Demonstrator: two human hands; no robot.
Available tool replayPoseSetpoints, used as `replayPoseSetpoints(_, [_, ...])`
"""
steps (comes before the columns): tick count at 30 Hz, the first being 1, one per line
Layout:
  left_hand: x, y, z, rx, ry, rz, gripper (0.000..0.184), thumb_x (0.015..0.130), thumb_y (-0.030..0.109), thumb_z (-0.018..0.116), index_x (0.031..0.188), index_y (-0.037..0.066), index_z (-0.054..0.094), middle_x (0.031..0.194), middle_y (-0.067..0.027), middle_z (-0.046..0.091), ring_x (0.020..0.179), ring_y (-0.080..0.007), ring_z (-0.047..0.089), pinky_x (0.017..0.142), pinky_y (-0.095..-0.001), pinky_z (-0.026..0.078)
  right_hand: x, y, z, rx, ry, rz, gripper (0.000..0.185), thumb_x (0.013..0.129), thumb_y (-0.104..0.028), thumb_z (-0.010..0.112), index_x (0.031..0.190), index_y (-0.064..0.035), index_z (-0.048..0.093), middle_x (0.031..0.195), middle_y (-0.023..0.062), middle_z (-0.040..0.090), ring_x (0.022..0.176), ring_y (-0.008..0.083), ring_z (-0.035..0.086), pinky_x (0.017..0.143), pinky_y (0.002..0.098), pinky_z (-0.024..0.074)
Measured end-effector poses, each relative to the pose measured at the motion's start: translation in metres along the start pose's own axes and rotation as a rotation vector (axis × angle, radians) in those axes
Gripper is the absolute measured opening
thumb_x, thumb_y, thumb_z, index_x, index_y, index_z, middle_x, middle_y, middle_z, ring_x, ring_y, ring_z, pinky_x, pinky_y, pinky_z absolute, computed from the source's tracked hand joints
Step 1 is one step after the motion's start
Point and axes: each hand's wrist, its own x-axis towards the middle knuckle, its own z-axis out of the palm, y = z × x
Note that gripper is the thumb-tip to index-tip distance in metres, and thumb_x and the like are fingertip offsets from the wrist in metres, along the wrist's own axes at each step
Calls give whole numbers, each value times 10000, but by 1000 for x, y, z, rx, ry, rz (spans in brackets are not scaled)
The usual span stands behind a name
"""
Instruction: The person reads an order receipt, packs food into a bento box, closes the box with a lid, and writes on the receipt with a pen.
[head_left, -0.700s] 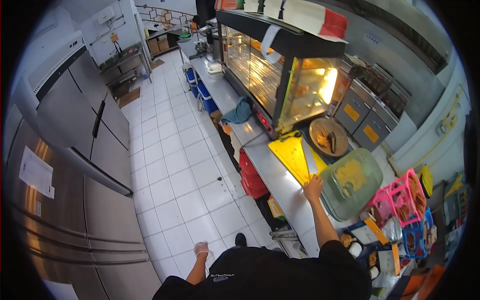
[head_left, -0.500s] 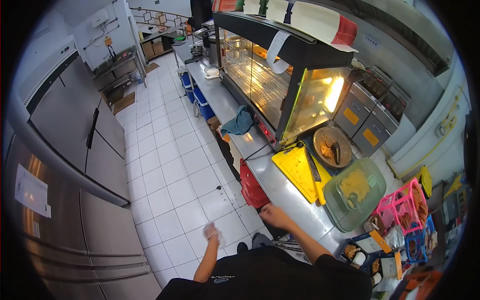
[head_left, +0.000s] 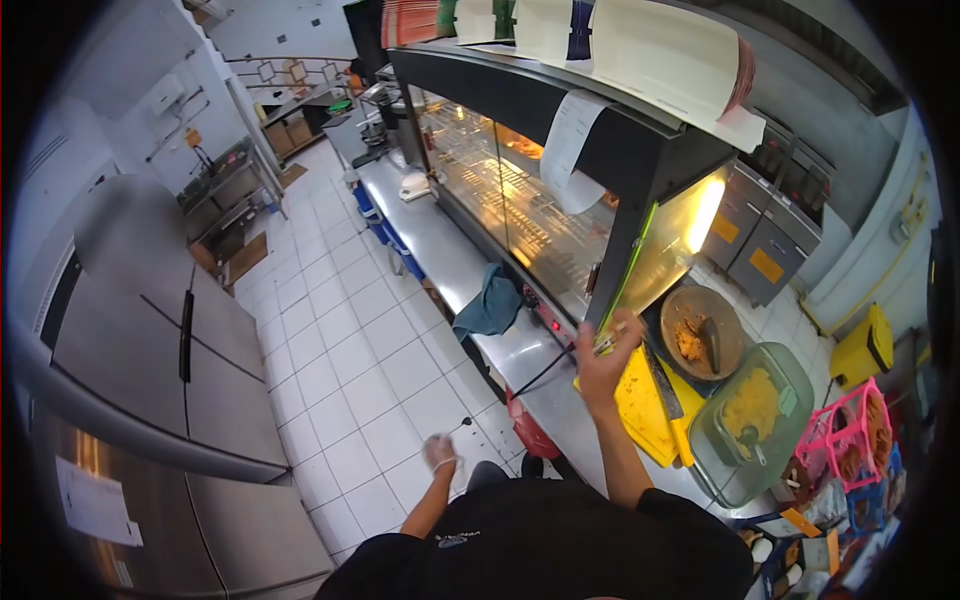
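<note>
Left of the glass food warmer (head_left: 530,205), over the floor tiles (head_left: 345,310), hangs my gloved left hand (head_left: 440,456); whether it is closed I cannot tell. Yellow cutting boards (head_left: 645,415) lie before the warmer, on its steel counter (head_left: 520,345). My right hand (head_left: 607,362), thumb and fingers apart, is at the warmer's lower near corner. Right of the warmer sits a bowl (head_left: 730,313).

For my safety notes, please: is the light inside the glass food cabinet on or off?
The light is on: the cabinet glows yellow inside, brightest at its near end.
</note>
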Motion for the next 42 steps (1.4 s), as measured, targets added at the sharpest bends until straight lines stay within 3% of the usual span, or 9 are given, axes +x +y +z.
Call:
replayPoseSetpoints(3, [10,-92,-3,522,-336,123,334,848,296,543,765,3,679,823,-209,672,822,-402,650,749,-509,498,49,8,15,269,269,81,682,808,-131,755,1352,-10,362,1315,155,367,1229,272,393,1035,408,338])
replayPoseSetpoints(4, [5,-78,-16,376,-268,-198,331,837,288,571,796,-20,683,817,-239,674,786,-399,664,741,-504,504,54,8,23,251,286,85,682,808,-131,755,1352,-10,362,1315,155,367,1229,272,393,1035,408,338])
replayPoseSetpoints(13, [211,52,30,-61,-40,-199,362,791,139,557,1036,-112,645,1026,-285,670,968,-389,652,871,-427,490,62,24,94,-357,375,90,938,762,-143,809,1455,21,199,1418,246,241,1354,393,263,1131,464,235])
replayPoseSetpoints(20, [362,214,76,-450,-63,263,329,909,233,585,964,-90,614,876,-195,650,750,-302,574,759,-402,458,56,35,104,-587,423,123,933,799,-103,731,1490,23,116,1412,260,227,1352,418,246,1131,494,217])
replayPoseSetpoints(29, [311,273,74,-1135,-409,-291,309,919,213,648,1153,54,523,857,-43,537,761,-163,505,682,-295,452,47,-22,127,-539,469,95,744,800,-114,733,1401,26,318,1300,227,400,1246,380,397,1075,451,321])
replayPoseSetpoints(34, [244,301,72,-1448,-608,-384,279,927,184,644,1152,67,527,840,-38,533,751,-148,512,700,-256,465,-43,-35,200,-439,-421,240,517,792,-161,731,1221,-20,477,1181,186,521,1071,317,564,887,405,474])
replayPoseSetpoints(37, [221,299,86,-1394,-1024,-221,236,962,174,594,1150,50,522,835,-31,528,742,-137,515,692,-251,473,-88,6,218,-383,-369,388,415,809,-205,709,1125,-50,488,1009,200,591,904,359,631,762,438,510])
replayPoseSetpoints(39, [191,306,59,-784,-706,637,188,1003,185,529,1114,34,540,876,-37,558,773,-145,553,694,-267,490,-88,22,210,-407,-356,591,362,812,-202,700,1061,-45,489,908,203,606,850,382,639,725,460,507])
replayPoseSetpoints(42, [173,308,1,-536,-1081,731,267,1005,220,508,1147,-3,550,939,-89,563,797,-209,566,789,-350,511,-115,52,194,-402,-283,769,268,835,-177,652,1006,-38,499,785,232,622,797,442,633,695,507,491])
